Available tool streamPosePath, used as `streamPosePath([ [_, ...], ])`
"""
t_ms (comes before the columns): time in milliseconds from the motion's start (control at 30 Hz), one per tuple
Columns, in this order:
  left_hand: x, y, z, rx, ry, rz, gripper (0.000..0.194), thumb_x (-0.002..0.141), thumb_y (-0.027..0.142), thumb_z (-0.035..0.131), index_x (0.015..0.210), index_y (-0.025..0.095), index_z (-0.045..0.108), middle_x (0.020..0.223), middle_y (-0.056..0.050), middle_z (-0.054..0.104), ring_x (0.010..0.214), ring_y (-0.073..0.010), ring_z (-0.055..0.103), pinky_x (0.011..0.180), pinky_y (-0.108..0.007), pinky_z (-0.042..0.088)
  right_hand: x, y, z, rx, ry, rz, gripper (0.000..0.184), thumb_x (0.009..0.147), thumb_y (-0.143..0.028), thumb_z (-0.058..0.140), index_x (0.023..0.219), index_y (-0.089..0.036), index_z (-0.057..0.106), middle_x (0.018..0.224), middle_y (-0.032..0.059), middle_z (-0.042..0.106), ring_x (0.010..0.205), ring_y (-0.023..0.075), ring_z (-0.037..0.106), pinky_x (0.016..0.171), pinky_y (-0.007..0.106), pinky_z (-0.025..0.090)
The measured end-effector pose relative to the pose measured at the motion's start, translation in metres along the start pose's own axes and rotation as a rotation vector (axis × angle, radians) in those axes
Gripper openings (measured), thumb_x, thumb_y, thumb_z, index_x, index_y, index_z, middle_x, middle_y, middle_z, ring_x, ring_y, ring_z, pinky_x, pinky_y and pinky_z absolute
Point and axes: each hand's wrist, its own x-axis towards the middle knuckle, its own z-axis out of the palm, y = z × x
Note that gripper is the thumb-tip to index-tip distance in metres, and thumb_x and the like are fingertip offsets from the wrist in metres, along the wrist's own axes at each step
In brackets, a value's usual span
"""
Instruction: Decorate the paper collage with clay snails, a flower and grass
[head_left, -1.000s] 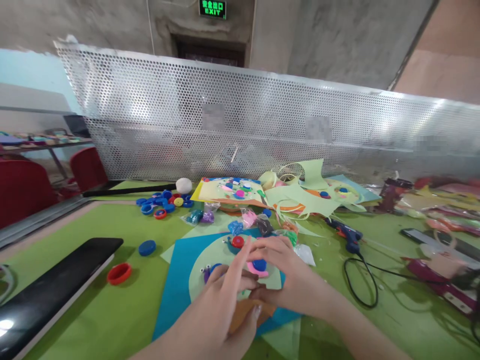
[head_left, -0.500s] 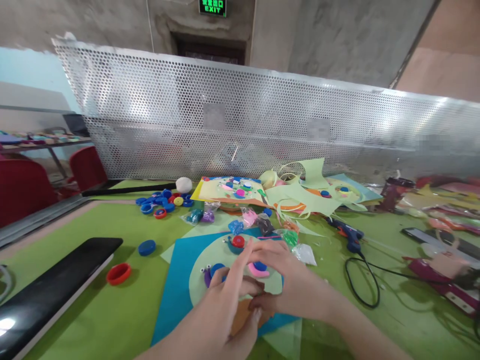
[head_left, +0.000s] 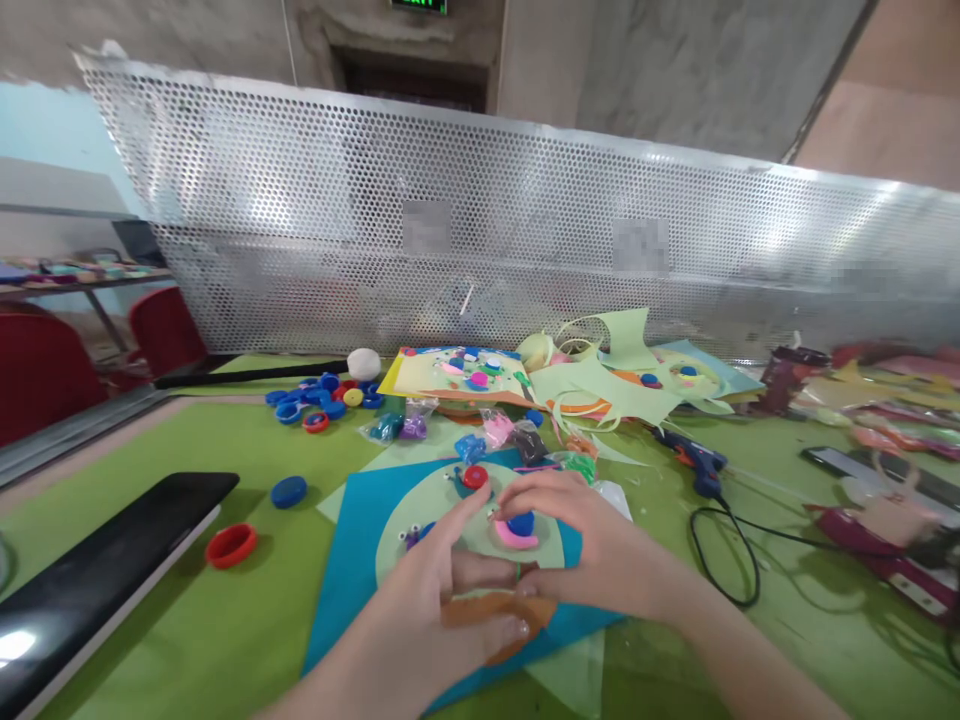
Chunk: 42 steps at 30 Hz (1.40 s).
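My left hand (head_left: 439,590) lies on a blue paper sheet (head_left: 349,570) that carries a pale green disc (head_left: 405,520). Its fingers are spread, the forefinger reaches toward a red-cap snail (head_left: 474,477), and the thumb rests on an orange-brown paper piece (head_left: 536,612). My right hand (head_left: 581,540) arches over a pink clay snail with a blue cap (head_left: 516,528), fingers apart. Its thumb tip meets my left fingers, with a tiny green bit between them. A purple snail (head_left: 412,535) peeks out beside my left hand.
A black flat device (head_left: 97,570) lies at the left, with a red cap (head_left: 231,545) and a blue cap (head_left: 289,491) near it. Further back are a heap of caps (head_left: 315,405), small clay bags (head_left: 405,428) and paper crafts (head_left: 465,375). A glue gun (head_left: 697,465) with its cable lies at the right. A perforated metal screen (head_left: 525,240) closes the back.
The camera has tilted down a little. My left thumb slid out flat over the orange-brown piece, and more of that piece shows. Both hands stay over the green disc.
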Motion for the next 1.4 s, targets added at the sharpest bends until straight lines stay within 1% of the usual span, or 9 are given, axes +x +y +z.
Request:
streamPosePath([
  [133,0.009,-0.006,-0.003,-0.147,-0.05,0.027,0.096,0.055,0.031,0.082,0.132,0.016,0.026,0.087,-0.006,0.075,0.088,-0.025,0.068,0.075,-0.033,0.05,0.0,0.002,0.001,-0.011,0.002,0.01,0.043,0.067,-0.044,0.074,0.104,-0.026,0.062,0.115,0.0035,0.059,0.113,0.0238,0.046,0.099,0.041,0.03],
  [300,0.01,-0.004,-0.007,-0.172,-0.046,-0.004,0.089,0.058,0.034,0.082,0.13,0.015,0.032,0.088,-0.008,0.075,0.091,-0.0246,0.067,0.084,-0.035,0.046,0.001,0.002,0.0,-0.002,-0.013,0.01,0.039,0.068,-0.045,0.072,0.102,-0.027,0.064,0.111,0.002,0.062,0.112,0.0235,0.048,0.097,0.039,0.032],
  [533,0.005,0.008,-0.006,-0.079,0.03,-0.007,0.073,0.074,0.043,0.068,0.132,0.019,0.031,0.089,-0.003,0.074,0.096,-0.0213,0.065,0.091,-0.038,0.042,-0.001,-0.001,0.002,-0.001,-0.03,-0.019,0.033,0.072,-0.043,0.069,0.1,-0.025,0.064,0.106,0.0025,0.064,0.106,0.0232,0.052,0.092,0.039,0.035],
  [700,0.012,0.003,-0.006,-0.1,0.121,0.13,0.091,0.062,0.042,0.075,0.133,0.019,0.024,0.078,-0.002,0.072,0.09,-0.025,0.066,0.078,-0.037,0.046,-0.003,0.0,0.004,-0.038,-0.025,-0.022,0.033,0.07,-0.044,0.071,0.095,-0.023,0.065,0.105,0.0042,0.064,0.103,0.0236,0.053,0.09,0.038,0.037],
  [867,0.009,0.006,-0.008,0.101,0.143,0.193,0.093,0.067,0.033,0.071,0.139,0.019,0.014,0.08,-0.001,0.07,0.085,-0.0215,0.063,0.072,-0.033,0.041,0.0,-0.004,0.004,-0.081,-0.063,0.013,0.026,0.066,-0.039,0.075,0.081,-0.021,0.064,0.084,0.0005,0.063,0.087,0.0203,0.055,0.081,0.035,0.038],
  [967,0.006,0.011,-0.008,0.197,0.138,0.224,0.091,0.068,0.031,0.069,0.139,0.019,0.012,0.079,0.002,0.07,0.079,-0.018,0.06,0.074,-0.032,0.04,0.002,-0.007,0.003,-0.058,-0.07,0.023,0.023,0.066,-0.035,0.075,0.08,-0.021,0.064,0.081,-0.0007,0.063,0.085,0.0194,0.055,0.08,0.034,0.037],
  [1100,0.006,0.015,-0.007,0.261,0.138,0.219,0.09,0.07,0.03,0.067,0.139,0.019,0.01,0.072,0.004,0.068,0.078,-0.0182,0.059,0.077,-0.033,0.038,0.001,-0.009,0.001,-0.032,-0.082,0.027,0.018,0.068,-0.033,0.073,0.081,-0.023,0.066,0.087,-0.0001,0.064,0.089,0.0205,0.054,0.082,0.035,0.035],
  [1267,0.007,0.017,-0.007,0.265,0.157,0.189,0.089,0.07,0.034,0.068,0.139,0.022,0.013,0.073,0.004,0.067,0.077,-0.0188,0.059,0.076,-0.033,0.038,-0.001,-0.008,0.001,-0.029,-0.083,0.044,0.022,0.069,-0.039,0.073,0.082,-0.023,0.066,0.091,0.0008,0.066,0.093,0.0216,0.055,0.084,0.036,0.035],
  [1400,0.007,0.016,-0.008,0.252,0.157,0.178,0.089,0.07,0.034,0.068,0.139,0.022,0.014,0.07,0.005,0.066,0.073,-0.018,0.058,0.074,-0.032,0.039,-0.001,-0.008,0.001,-0.024,-0.086,0.037,0.02,0.07,-0.038,0.072,0.082,-0.023,0.066,0.09,-0.0008,0.066,0.092,0.0203,0.055,0.085,0.035,0.035],
])
